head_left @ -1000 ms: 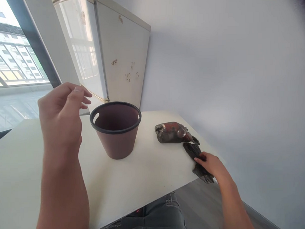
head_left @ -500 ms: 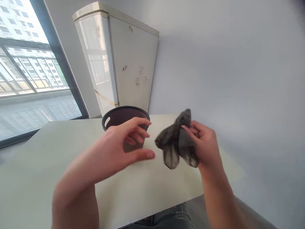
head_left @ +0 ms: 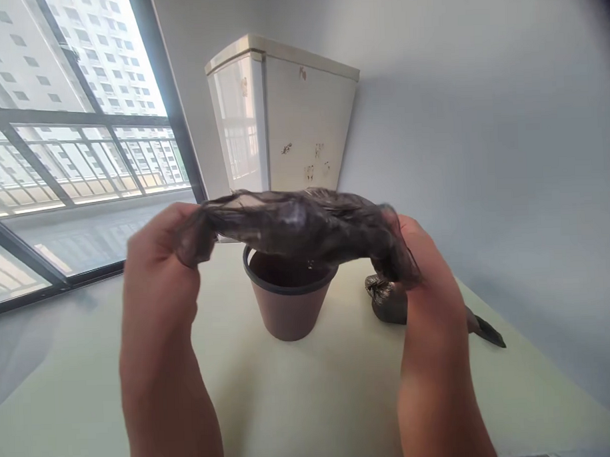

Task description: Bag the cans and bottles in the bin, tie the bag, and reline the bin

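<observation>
A thin, see-through black plastic bag (head_left: 295,222) is stretched sideways between my hands. My left hand (head_left: 160,240) is closed on its left end. Its right end is gripped in my right hand (head_left: 416,251), with plastic draped over the fingers. The bag hangs above a brown trash can (head_left: 290,309) with a dark rim, which stands upright on the table and shows a dark inside. Part of the can's far rim is hidden behind the bag. A second black plastic bag (head_left: 387,302), bunched up, lies on the table partly behind my right wrist.
The pale table (head_left: 311,401) spreads under everything. A white refrigerator (head_left: 306,122) with worn patches stands behind it, by the grey wall (head_left: 472,149). A large dark-framed window (head_left: 92,142) is at the left.
My left hand has taken hold of the bag, which was crumpled in my right hand alone. It is now spread over the can. The view has shifted, and the second bag shows at right.
</observation>
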{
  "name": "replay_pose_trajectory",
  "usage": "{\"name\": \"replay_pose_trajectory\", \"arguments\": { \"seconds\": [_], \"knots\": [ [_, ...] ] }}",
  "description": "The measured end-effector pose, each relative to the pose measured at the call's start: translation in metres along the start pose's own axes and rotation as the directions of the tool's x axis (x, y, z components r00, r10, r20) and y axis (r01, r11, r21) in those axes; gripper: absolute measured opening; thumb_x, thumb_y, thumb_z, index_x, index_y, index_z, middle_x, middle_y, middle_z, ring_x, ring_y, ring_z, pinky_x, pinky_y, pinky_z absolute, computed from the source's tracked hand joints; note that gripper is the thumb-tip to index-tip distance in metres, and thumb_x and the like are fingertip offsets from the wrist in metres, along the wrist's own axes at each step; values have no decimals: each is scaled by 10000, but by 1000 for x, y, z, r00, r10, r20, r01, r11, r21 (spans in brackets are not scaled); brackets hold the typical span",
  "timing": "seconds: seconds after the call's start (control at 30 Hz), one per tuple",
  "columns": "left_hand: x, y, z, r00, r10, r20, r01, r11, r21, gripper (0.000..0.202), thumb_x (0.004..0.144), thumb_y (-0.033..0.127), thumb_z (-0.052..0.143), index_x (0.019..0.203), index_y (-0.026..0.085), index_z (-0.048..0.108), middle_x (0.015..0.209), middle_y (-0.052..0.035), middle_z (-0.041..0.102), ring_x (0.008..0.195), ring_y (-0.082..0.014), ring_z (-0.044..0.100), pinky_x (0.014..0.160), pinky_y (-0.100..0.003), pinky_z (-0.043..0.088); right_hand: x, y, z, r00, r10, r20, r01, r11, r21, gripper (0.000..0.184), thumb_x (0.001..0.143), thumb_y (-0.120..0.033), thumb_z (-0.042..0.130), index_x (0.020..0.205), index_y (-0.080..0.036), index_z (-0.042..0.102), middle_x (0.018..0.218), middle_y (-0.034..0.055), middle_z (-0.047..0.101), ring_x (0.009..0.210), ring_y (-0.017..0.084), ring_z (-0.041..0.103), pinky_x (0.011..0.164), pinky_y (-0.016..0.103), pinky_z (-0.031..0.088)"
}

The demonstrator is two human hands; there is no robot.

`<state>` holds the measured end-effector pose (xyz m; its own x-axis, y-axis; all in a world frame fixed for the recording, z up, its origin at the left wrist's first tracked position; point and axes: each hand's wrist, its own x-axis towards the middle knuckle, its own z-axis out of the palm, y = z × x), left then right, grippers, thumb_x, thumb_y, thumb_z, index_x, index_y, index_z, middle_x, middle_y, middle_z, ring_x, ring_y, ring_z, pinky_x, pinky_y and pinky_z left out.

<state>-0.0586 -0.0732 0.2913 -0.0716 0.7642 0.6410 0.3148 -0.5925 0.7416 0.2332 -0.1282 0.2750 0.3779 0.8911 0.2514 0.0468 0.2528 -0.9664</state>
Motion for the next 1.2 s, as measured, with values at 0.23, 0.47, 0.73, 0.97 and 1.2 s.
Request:
{"name": "replay_pose_trajectory", "arguments": {
  "seconds": [0.23,0.47,0.73,0.97,1.2],
  "knots": [
    [13,-35,-4,985,-73,-159,53,991,-123,186,987,434,662,930,271,730,765,9,620,707,-141,607,613,-371,444,13,15,-22,993,-2,118,-3,999,43,369,845,-513,802,719,-201,651,660,-18,579,557,111,473,496,241,398],
    [3,-18,23,879,-152,453,249,955,-163,418,840,538,816,1118,231,757,1000,-83,775,948,-278,750,796,-402,651,3,3,-4,997,-75,25,76,995,-66,463,873,-635,748,740,-217,598,686,-27,527,594,122,466,531,244,396],
    [-1,-8,26,990,-137,39,133,790,-599,380,886,166,779,1233,287,683,890,38,752,814,-149,747,687,-244,615,26,30,-32,923,-272,-274,47,783,-620,294,960,-401,593,730,-218,610,642,0,559,604,169,470,636,331,408],
    [1,-7,16,983,-180,38,166,785,-597,214,896,187,780,1083,257,705,713,52,683,847,-192,763,575,-228,539,-1,9,-6,818,-541,-196,313,704,-637,174,961,-395,659,979,-223,639,856,21,640,725,166,567,718,331,489],
    [-12,10,34,953,-282,112,292,752,-591,179,867,212,796,1021,256,713,784,41,684,667,-124,648,485,-200,467,-44,5,56,902,-253,349,387,831,-400,629,883,-327,741,1477,-320,534,1153,60,713,955,219,701,823,370,609]
  ]
}}
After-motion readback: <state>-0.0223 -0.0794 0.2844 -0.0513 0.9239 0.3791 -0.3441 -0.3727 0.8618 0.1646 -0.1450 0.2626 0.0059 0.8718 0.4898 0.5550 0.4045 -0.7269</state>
